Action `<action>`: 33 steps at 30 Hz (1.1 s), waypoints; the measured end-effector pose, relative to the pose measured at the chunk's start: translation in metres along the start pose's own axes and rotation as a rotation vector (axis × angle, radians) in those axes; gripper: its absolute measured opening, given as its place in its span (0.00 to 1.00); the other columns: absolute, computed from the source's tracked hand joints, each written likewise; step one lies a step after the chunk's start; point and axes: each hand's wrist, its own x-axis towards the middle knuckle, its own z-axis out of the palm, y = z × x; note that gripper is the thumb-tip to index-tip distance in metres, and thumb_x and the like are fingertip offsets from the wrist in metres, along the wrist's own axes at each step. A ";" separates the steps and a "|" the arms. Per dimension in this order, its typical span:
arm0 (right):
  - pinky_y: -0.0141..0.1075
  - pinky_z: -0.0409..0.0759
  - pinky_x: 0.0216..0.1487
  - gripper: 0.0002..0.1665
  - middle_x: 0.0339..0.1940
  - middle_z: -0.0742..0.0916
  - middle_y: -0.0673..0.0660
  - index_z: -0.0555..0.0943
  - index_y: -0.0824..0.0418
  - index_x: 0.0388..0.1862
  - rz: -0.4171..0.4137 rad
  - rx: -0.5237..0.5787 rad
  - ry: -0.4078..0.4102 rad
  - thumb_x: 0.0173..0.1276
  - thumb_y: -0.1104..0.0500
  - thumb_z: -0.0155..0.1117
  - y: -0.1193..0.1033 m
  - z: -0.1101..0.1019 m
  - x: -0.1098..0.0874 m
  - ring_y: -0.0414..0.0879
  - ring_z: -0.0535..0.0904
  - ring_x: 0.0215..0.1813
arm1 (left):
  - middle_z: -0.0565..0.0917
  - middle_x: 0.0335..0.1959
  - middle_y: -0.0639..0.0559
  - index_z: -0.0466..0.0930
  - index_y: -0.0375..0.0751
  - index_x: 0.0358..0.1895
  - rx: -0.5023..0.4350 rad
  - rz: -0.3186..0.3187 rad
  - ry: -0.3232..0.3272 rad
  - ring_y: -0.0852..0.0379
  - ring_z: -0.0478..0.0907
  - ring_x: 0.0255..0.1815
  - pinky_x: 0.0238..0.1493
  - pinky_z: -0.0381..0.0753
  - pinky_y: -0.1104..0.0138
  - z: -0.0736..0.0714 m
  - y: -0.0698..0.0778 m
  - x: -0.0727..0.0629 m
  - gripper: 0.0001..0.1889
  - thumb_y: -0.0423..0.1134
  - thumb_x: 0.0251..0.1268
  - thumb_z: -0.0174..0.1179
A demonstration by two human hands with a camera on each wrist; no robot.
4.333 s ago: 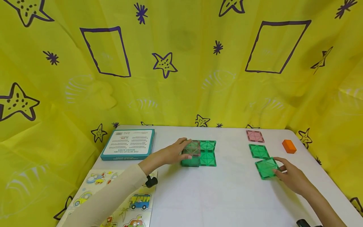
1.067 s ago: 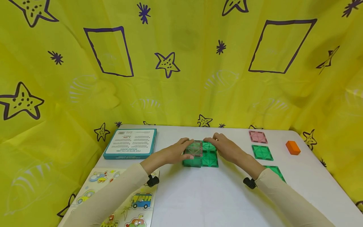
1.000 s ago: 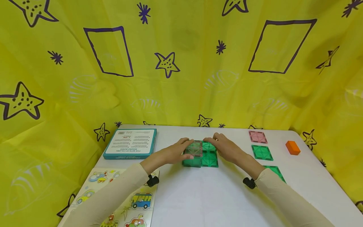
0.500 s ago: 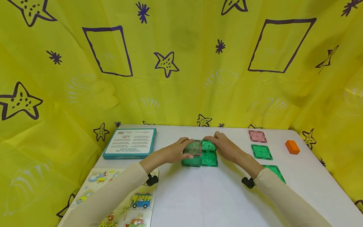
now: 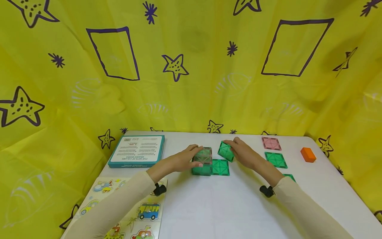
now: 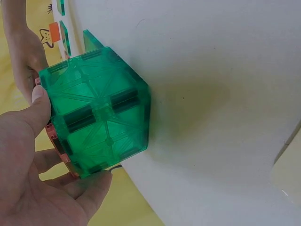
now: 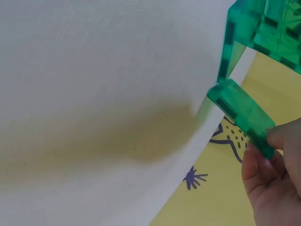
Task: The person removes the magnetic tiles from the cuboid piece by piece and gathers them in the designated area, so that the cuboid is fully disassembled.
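Observation:
My left hand [image 5: 180,161] grips a small box built of see-through magnetic tiles [image 6: 99,108], thumb on one side and fingers on the other. Its walls are green, and a pink tile [image 5: 203,156] forms its top. Against the box's right side, a green square tile [image 5: 221,167] lies on the table. Just behind that tile, my right hand [image 5: 245,155] pinches another green square tile [image 5: 225,151] by its edge. This held tile is tilted; in the right wrist view its far corner overlaps the end of the tile beside the box.
To the right lie a pink tile [image 5: 271,143], a green tile [image 5: 276,160], another green tile [image 5: 289,177] partly behind the right forearm, and an orange block [image 5: 308,154]. A teal-edged flat box [image 5: 135,152] and a vehicle puzzle board [image 5: 134,212] are on the left.
The right hand came from the right-hand tiles to the built box, then drew the rear green tile away, back and right, tilting it. The left hand has kept its grip.

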 end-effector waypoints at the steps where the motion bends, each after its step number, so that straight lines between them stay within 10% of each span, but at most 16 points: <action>1: 0.36 0.73 0.38 0.26 0.39 0.74 0.54 0.74 0.65 0.75 0.009 -0.006 -0.005 0.81 0.70 0.57 0.000 -0.002 -0.001 0.45 0.69 0.38 | 0.49 0.86 0.37 0.48 0.45 0.87 -0.001 0.002 0.000 0.38 0.58 0.84 0.79 0.66 0.45 0.000 0.000 0.000 0.42 0.55 0.81 0.57; 10: 0.32 0.67 0.27 0.25 0.37 0.73 0.57 0.73 0.66 0.74 0.072 -0.034 -0.099 0.81 0.70 0.56 -0.003 -0.020 -0.011 0.43 0.67 0.27 | 0.49 0.86 0.38 0.48 0.47 0.88 0.001 0.001 0.004 0.38 0.57 0.84 0.79 0.65 0.45 0.000 -0.001 0.000 0.42 0.56 0.81 0.56; 18: 0.36 0.73 0.36 0.27 0.40 0.77 0.59 0.71 0.70 0.76 0.123 0.074 -0.140 0.80 0.70 0.55 0.003 -0.027 -0.024 0.46 0.72 0.35 | 0.48 0.87 0.39 0.48 0.48 0.88 -0.010 -0.008 0.002 0.38 0.56 0.85 0.80 0.64 0.44 0.000 0.001 -0.001 0.42 0.56 0.81 0.56; 33: 0.33 0.80 0.34 0.29 0.48 0.83 0.65 0.69 0.73 0.76 0.276 0.160 -0.048 0.80 0.66 0.60 0.015 -0.058 -0.091 0.47 0.79 0.40 | 0.47 0.87 0.38 0.46 0.48 0.88 -0.005 -0.002 -0.001 0.38 0.55 0.85 0.80 0.64 0.44 0.002 -0.002 -0.001 0.43 0.57 0.81 0.56</action>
